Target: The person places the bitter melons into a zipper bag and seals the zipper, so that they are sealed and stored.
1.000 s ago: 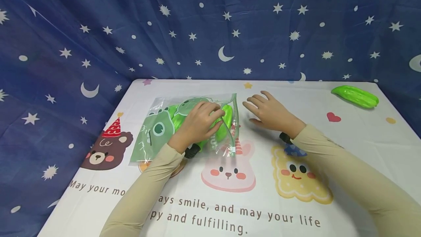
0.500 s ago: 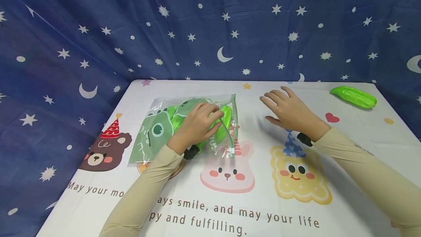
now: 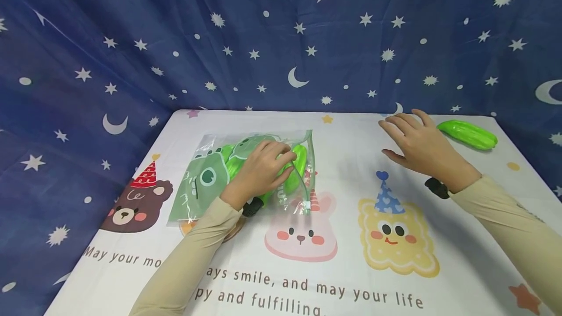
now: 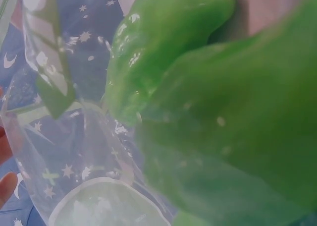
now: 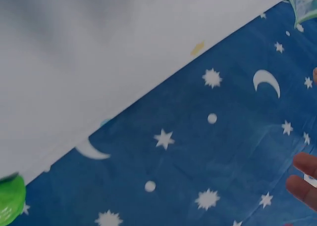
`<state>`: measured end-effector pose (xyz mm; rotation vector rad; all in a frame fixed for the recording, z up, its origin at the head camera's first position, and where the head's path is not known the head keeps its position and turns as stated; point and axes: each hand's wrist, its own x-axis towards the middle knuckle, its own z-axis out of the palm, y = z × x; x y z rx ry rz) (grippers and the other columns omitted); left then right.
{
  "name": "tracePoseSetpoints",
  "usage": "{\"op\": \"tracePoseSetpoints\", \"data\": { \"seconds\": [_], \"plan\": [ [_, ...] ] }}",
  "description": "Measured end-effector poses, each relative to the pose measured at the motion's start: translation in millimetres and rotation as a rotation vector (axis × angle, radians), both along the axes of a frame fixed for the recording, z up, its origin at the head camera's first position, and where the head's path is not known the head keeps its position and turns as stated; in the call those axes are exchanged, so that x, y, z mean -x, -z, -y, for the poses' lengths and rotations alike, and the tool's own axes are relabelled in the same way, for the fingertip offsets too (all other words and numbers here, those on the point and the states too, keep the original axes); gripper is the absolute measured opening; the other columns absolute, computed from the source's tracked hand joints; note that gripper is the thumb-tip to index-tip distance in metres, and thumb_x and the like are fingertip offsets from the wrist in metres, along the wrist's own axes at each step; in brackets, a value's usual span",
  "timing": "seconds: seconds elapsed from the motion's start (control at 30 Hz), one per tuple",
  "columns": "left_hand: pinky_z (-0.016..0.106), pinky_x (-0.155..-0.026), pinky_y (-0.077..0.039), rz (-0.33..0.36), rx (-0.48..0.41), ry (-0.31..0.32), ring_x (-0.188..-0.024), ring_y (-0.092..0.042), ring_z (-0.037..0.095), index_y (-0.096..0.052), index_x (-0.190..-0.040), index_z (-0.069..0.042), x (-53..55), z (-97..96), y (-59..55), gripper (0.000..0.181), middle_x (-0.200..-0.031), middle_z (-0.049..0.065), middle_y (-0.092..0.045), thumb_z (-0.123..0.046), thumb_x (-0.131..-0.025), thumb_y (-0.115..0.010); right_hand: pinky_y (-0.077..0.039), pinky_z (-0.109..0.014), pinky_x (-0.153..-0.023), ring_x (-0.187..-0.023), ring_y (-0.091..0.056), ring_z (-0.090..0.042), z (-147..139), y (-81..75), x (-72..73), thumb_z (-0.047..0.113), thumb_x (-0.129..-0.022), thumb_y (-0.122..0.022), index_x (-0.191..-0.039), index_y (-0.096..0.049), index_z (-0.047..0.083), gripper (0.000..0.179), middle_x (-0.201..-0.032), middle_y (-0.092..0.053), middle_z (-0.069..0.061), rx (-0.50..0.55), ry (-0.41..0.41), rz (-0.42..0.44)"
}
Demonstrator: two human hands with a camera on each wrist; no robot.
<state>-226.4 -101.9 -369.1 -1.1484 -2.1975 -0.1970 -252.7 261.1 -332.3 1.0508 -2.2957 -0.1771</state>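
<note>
A clear zip bag [image 3: 199, 184] with a green cartoon dinosaur print lies at the table's left middle. Inside are glossy bright green toy vegetables [image 3: 298, 160], partly hidden by the print and hand; the left wrist view shows two lumpy green shapes [image 4: 158, 47] up close. My left hand [image 3: 263, 167] pinches the bag's upper edge near its mouth, lifting it slightly. My right hand [image 3: 423, 148] hovers above the table with its fingers spread, holding nothing. Just to its right lies a long, ridged green toy vegetable [image 3: 470, 134], shaped like a pepper, tapering to the left.
A white tablecloth [image 3: 347, 238] with printed cartoon figures and lettering covers the table. Behind and to the left hangs a dark blue curtain [image 3: 246, 28] with stars and moons. Each wrist wears a small black device [image 3: 436, 187].
My right hand has moved right, away from the bag, and is now close to the single green toy vegetable. My left hand keeps its grip on the bag edge.
</note>
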Motion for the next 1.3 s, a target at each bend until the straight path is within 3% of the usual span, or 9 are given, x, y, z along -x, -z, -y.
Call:
{"op": "tracePoseSetpoints", "data": {
  "seconds": [0.17,0.2,0.3,0.4,0.8,1.07,1.23,1.3],
  "plan": [
    [0.036,-0.088,-0.047,0.005,0.001,0.000,-0.091,-0.060,0.024,-0.063,-0.096,-0.012,-2.7,1.9,3.3,0.013,-0.097,0.008,-0.064,-0.018,-0.085,-0.064,-0.040,-0.062,-0.091,-0.099,-0.056,-0.040,-12.6,-3.6,-4.8,0.026,-0.063,-0.076,-0.120,-0.052,-0.003,0.069,-0.105,-0.061,-0.023,0.009,0.028,-0.003],
    [0.036,-0.088,-0.047,0.004,0.001,-0.001,-0.091,-0.060,0.024,-0.063,-0.096,-0.012,-3.3,2.3,3.8,0.013,-0.096,0.008,-0.064,-0.018,-0.085,-0.064,-0.040,-0.062,-0.091,-0.098,-0.056,-0.040,-15.1,-4.0,-5.3,0.030,-0.071,-0.071,-0.120,-0.052,-0.003,0.062,-0.105,-0.060,-0.023,0.016,0.033,-0.004],
    [0.036,-0.088,-0.047,0.003,0.000,-0.003,-0.091,-0.060,0.024,-0.063,-0.096,-0.012,-4.1,2.9,4.9,0.013,-0.096,0.007,-0.064,-0.018,-0.085,-0.064,-0.039,-0.063,-0.091,-0.096,-0.055,-0.041,-23.0,-6.0,-6.4,0.046,-0.090,-0.045,-0.119,-0.052,-0.004,0.058,-0.104,-0.060,-0.023,0.047,0.050,-0.019],
    [0.036,-0.088,-0.047,0.003,-0.001,-0.003,-0.091,-0.060,0.024,-0.062,-0.096,-0.012,-4.2,2.8,5.6,0.013,-0.095,0.007,-0.064,-0.018,-0.084,-0.064,-0.039,-0.064,-0.090,-0.094,-0.055,-0.042,-31.7,-9.4,-7.5,0.057,-0.094,-0.014,-0.118,-0.052,-0.004,0.076,-0.102,-0.060,-0.024,0.068,0.064,-0.049],
    [0.036,-0.088,-0.047,-0.011,0.009,0.002,-0.092,-0.061,0.024,-0.063,-0.096,-0.011,1.3,2.6,0.2,0.014,-0.096,0.009,-0.064,-0.018,-0.084,-0.064,-0.038,-0.063,-0.092,-0.097,-0.054,-0.045,-70.6,-20.4,-6.0,0.062,-0.092,-0.009,-0.119,-0.053,-0.007,0.087,-0.103,-0.060,-0.029,0.110,0.166,-0.073],
    [0.037,-0.089,-0.047,0.004,-0.006,0.017,-0.092,-0.061,0.024,-0.062,-0.096,-0.011,1.8,1.1,2.2,0.015,-0.096,0.009,-0.064,-0.017,-0.083,-0.065,-0.041,-0.063,-0.086,-0.093,-0.056,-0.046,-94.2,-12.2,2.7,0.064,-0.092,-0.010,-0.117,-0.055,-0.007,0.088,-0.102,-0.059,-0.030,0.117,0.234,-0.127],
    [0.037,-0.089,-0.047,0.003,-0.012,0.017,-0.092,-0.061,0.024,-0.063,-0.096,-0.011,1.8,0.0,2.2,0.015,-0.096,0.009,-0.064,-0.017,-0.083,-0.065,-0.040,-0.063,-0.086,-0.094,-0.055,-0.047,-110.8,-3.0,11.5,0.065,-0.091,-0.008,-0.118,-0.053,-0.007,0.089,-0.102,-0.058,-0.031,0.121,0.303,-0.108],
    [0.037,-0.089,-0.047,0.002,-0.014,0.020,-0.091,-0.060,0.024,-0.063,-0.096,-0.011,1.7,-0.5,1.6,0.014,-0.095,0.008,-0.064,-0.017,-0.083,-0.065,-0.039,-0.063,-0.088,-0.095,-0.054,-0.048,-118.2,0.9,14.0,0.059,-0.092,-0.020,-0.119,-0.052,-0.007,0.078,-0.103,-0.057,-0.031,0.126,0.327,-0.093]
  ]
}}
